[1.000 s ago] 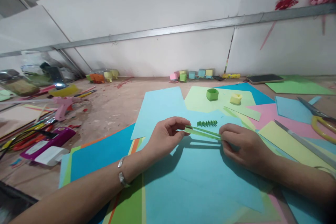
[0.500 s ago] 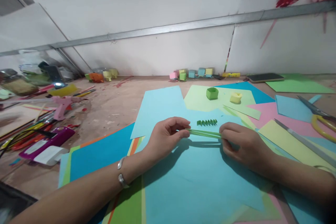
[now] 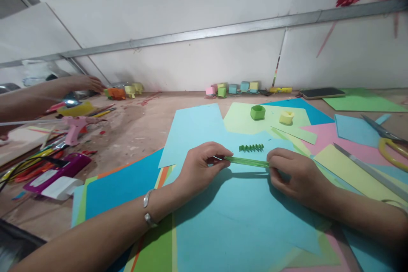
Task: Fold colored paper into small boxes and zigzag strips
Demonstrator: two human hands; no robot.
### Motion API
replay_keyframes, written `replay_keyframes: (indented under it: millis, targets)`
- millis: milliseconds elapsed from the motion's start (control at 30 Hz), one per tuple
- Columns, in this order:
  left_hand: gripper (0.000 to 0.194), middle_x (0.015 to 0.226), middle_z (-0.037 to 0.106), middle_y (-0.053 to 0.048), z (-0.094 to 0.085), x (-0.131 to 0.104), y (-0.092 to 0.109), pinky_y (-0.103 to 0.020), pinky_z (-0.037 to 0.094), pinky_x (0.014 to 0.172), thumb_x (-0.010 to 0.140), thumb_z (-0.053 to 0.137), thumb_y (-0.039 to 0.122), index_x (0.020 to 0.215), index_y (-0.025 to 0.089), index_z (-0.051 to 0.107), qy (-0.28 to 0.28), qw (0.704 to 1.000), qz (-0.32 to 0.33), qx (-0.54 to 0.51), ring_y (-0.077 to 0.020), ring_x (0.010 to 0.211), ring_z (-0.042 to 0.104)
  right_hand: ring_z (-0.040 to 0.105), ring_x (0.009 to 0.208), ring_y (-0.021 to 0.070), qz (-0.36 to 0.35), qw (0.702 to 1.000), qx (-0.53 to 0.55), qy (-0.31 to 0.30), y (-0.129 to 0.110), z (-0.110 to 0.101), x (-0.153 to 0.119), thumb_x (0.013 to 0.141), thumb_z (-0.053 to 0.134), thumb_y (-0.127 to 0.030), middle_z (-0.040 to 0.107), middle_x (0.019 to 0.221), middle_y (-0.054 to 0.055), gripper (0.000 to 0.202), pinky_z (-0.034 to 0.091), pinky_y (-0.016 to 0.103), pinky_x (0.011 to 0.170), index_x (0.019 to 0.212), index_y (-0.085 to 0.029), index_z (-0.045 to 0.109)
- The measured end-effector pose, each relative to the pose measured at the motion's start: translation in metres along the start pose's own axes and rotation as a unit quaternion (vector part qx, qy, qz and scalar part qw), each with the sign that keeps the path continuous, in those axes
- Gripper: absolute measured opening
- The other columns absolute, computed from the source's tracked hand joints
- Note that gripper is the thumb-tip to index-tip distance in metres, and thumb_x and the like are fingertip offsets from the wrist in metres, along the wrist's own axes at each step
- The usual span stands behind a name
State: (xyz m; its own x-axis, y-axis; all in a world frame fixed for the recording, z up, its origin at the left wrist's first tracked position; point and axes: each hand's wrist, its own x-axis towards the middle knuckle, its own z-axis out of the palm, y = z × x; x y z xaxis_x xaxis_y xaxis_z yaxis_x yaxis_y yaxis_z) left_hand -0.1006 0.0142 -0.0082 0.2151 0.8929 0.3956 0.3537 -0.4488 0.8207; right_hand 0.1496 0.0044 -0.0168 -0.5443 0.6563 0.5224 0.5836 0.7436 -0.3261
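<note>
Thin green paper strips (image 3: 247,162) stretch level between my two hands above light blue paper (image 3: 242,221). My left hand (image 3: 204,163) pinches their left end between thumb and fingers. The right end is gripped in the fingers of my right hand (image 3: 295,174). Just behind the strips lies a zigzag-folded green paper piece (image 3: 251,148). Farther back, a green paper ring (image 3: 257,112) and a pale yellow folded piece (image 3: 286,117) rest on light green paper (image 3: 237,121).
Scissors with yellow handles (image 3: 393,148) and a craft knife (image 3: 366,170) lie at the right. At the left are a pink glue gun (image 3: 75,129) and a purple device (image 3: 75,165). Another person's arm (image 3: 47,93) reaches in. A phone (image 3: 322,93) lies near the wall.
Another person's arm has come in from the left, towards the small orange paper piece. The green strips now lie closer together between my hands, which have barely moved.
</note>
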Motion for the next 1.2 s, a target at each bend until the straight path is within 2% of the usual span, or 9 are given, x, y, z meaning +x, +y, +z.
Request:
replay_keyframes:
  millis: [300,533,667,800,933,1000,1200]
  targets:
    - [0.010,0.076,0.071,-0.002,0.001,0.000,-0.003,-0.020,0.053,0.059,0.072,0.069,0.011,0.077,0.019,0.074,-0.001,1.000,0.008,0.013,-0.0111,0.064,0.065,0.054,0.064,0.0172,-0.005,1.000,0.006,-0.003,0.000,0.000,0.000,0.076,0.044,-0.001,0.059,0.074,0.007,0.023,0.045,0.029,0.054,0.067,-0.022,0.043]
    - [0.014,0.078,0.071,-0.002,0.000,0.001,-0.009,-0.019,0.054,0.056,0.074,0.067,0.011,0.082,0.018,0.075,0.004,1.000,0.027,0.016,-0.0106,0.062,0.066,0.058,0.068,0.0178,-0.027,0.999,0.001,0.026,0.003,0.006,-0.001,0.080,0.044,0.000,0.062,0.079,0.007,0.024,0.048,0.029,0.058,0.073,-0.022,0.047]
    - [0.018,0.078,0.068,-0.002,-0.001,0.002,-0.011,-0.021,0.055,0.055,0.075,0.063,0.008,0.084,0.018,0.075,0.017,0.999,0.045,0.006,-0.0108,0.062,0.065,0.060,0.068,0.0183,-0.018,0.997,-0.016,0.068,0.004,0.005,-0.001,0.086,0.047,-0.007,0.065,0.082,0.006,0.016,0.050,0.030,0.061,0.089,-0.022,0.053]
    - [0.018,0.078,0.065,-0.002,-0.001,0.002,-0.010,-0.023,0.058,0.056,0.077,0.059,0.007,0.082,0.018,0.073,0.029,0.997,0.067,-0.029,-0.0107,0.062,0.064,0.061,0.068,0.0183,0.039,0.995,-0.028,0.091,0.004,0.003,-0.001,0.087,0.057,-0.020,0.066,0.086,0.006,0.018,0.049,0.030,0.060,0.105,-0.019,0.054]
    - [0.016,0.080,0.065,-0.002,-0.002,0.002,-0.008,-0.022,0.058,0.056,0.077,0.061,0.007,0.081,0.018,0.073,0.034,0.996,0.078,-0.028,-0.0101,0.061,0.065,0.059,0.068,0.0168,0.064,0.995,0.002,0.080,0.004,0.002,0.001,0.088,0.056,-0.023,0.063,0.078,0.004,0.006,0.047,0.029,0.062,0.091,-0.018,0.059]
    - [0.017,0.080,0.065,-0.002,-0.002,0.002,-0.008,-0.021,0.057,0.055,0.077,0.061,0.007,0.081,0.018,0.073,0.033,0.996,0.079,-0.024,-0.0096,0.060,0.065,0.058,0.068,0.0163,0.065,0.995,0.015,0.071,0.004,0.002,0.002,0.089,0.055,-0.023,0.062,0.076,0.003,0.007,0.046,0.029,0.063,0.086,-0.018,0.060]
    - [0.018,0.081,0.065,-0.002,-0.003,0.003,-0.013,-0.023,0.059,0.056,0.077,0.060,0.007,0.082,0.018,0.072,0.033,0.997,0.070,-0.015,-0.0105,0.062,0.065,0.058,0.066,0.0152,0.055,0.996,0.031,0.066,0.001,-0.002,0.003,0.087,0.060,-0.022,0.063,0.076,0.004,0.007,0.046,0.028,0.063,0.084,-0.016,0.061]
